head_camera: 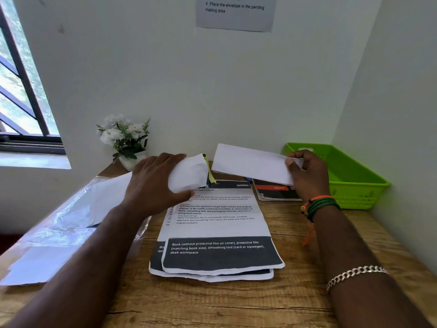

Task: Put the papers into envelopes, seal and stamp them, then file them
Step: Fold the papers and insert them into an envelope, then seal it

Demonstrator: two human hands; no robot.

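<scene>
My left hand [153,183] grips a folded white paper [189,172] above the desk. A white envelope [253,163] is held up to its right, with my right hand [307,174] pinching its right end. The paper and the envelope are a short gap apart. Under both hands a stack of printed papers [217,233] lies flat on the wooden desk [236,301]. A yellow-tipped object [210,171] pokes up just behind the folded paper.
A green plastic basket [350,183] stands at the far right by the wall. White sheets in clear plastic wrap [59,223] lie at the left. A small pot of white flowers [125,140] sits at the back, and a dark and red booklet [274,189] under the envelope.
</scene>
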